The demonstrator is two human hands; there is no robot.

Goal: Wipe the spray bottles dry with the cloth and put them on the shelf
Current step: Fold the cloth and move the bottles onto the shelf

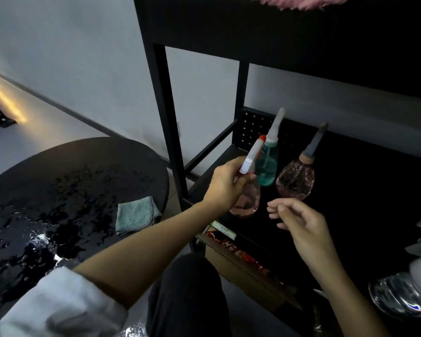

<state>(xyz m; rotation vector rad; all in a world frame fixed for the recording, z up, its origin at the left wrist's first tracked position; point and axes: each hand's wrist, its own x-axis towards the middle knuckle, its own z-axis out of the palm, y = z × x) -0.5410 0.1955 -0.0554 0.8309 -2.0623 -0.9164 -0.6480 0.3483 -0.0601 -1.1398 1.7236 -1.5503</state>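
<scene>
Pink-tinted clear plastic spray bottle (244, 199) with a white-and-red trigger head is gripped at the neck by the left hand (225, 183), with fingers and thumb curled just under the trigger. The body hangs below the hand at the front-left of the black metal shelf (365, 190), middle tier. Whether the base is touching the tier cannot be told. The neck grip is judged to keep the bottle upright for setting down. Two bottles are stood on the tier: a teal clear bottle with a white nozzle (266, 166) just behind the held one, and a round pink bottle with a grey nozzle and tan collar (295, 181) to its right. Both are upright and set further back, so room is kept at the front. The right hand (299, 222) is held just right of the gripped bottle, apart from it, with fingers loosely curled and nothing held; it is judged ready to steady the bottle. A grey-green woven cloth (135, 215) is laid folded on the round black table (88, 161), at the edge nearest the shelf, and water is pooled over the tabletop. With the cloth put down, wiping of this bottle is judged done and placing is the step in hand. A cardboard box (241, 266) is seen under the tier, and a glass bowl (396, 297) at lower right.
</scene>
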